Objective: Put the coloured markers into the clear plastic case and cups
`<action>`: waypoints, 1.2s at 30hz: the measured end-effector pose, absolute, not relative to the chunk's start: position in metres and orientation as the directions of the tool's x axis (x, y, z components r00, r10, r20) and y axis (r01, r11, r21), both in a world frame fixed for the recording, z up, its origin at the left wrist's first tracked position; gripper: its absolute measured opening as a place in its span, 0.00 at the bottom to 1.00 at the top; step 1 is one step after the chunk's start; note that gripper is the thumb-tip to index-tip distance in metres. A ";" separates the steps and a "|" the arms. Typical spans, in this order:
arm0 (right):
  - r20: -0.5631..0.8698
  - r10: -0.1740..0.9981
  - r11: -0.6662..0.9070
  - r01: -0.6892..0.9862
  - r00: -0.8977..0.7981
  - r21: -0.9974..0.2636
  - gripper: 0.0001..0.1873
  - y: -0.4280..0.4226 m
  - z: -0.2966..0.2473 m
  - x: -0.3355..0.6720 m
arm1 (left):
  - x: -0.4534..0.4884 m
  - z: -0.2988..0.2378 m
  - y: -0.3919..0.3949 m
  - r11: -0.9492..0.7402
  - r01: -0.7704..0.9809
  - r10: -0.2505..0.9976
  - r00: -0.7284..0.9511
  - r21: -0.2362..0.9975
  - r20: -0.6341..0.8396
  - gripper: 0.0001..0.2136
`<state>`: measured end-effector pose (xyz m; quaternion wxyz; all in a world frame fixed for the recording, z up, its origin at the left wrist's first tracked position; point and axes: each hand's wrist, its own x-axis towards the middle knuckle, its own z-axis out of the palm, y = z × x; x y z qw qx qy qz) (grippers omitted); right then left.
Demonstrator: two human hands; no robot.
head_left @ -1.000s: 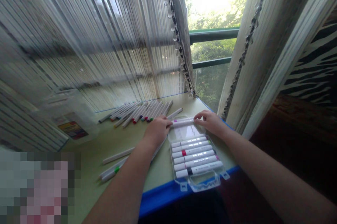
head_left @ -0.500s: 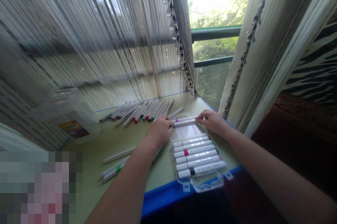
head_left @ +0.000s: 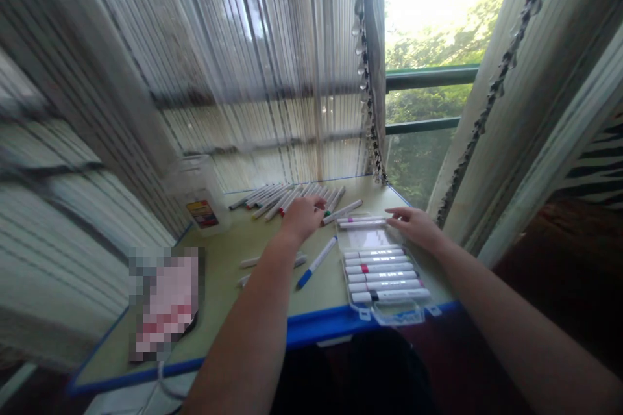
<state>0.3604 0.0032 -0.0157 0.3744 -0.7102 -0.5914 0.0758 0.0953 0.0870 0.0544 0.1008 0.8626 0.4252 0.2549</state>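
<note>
A clear plastic marker case [head_left: 374, 237] lies open near the table's front edge. Its lower half holds several white markers [head_left: 384, 277], and two more markers [head_left: 363, 223] lie across the far end of its lid half. My right hand [head_left: 416, 226] rests by the right end of those two, fingers stretched out and holding nothing. Over the loose row of markers [head_left: 272, 197] at the back is my left hand [head_left: 302, 217], its thumb and fingers apart. A marker with a pink end [head_left: 343, 213] lies just right of it. A blue-capped marker [head_left: 316, 264] lies left of the case.
More markers [head_left: 250, 262] lie partly behind my left forearm. A clear plastic container [head_left: 202, 188] with a label stands at the back left. A blurred-out pink item [head_left: 170, 304] lies at the left. String curtains [head_left: 292, 110] hang behind the blue-edged table [head_left: 224, 317].
My left hand has left the lid markers and moved back left over the loose row. My right hand has loosened from their right end. The view has turned left, uncovering the blue-capped marker.
</note>
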 end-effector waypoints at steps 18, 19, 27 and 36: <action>0.556 0.830 0.352 0.814 -0.043 -0.462 0.16 -0.016 0.031 0.148 | -0.039 0.013 0.025 -0.364 0.763 0.910 0.170 0.533 0.379 0.14; 0.576 0.817 0.333 0.816 0.000 -0.473 0.17 -0.013 0.023 0.136 | -0.041 0.009 0.023 -0.348 0.759 0.913 0.141 0.551 0.383 0.15; 0.456 0.889 0.142 0.930 0.031 -0.339 0.15 0.005 -0.023 0.115 | -0.046 -0.002 0.020 -0.333 0.831 0.921 0.185 0.445 0.344 0.14; 0.424 0.906 0.159 0.921 0.007 -0.355 0.16 0.008 -0.019 0.117 | -0.040 0.000 0.029 -0.280 0.886 0.938 0.169 0.371 0.303 0.12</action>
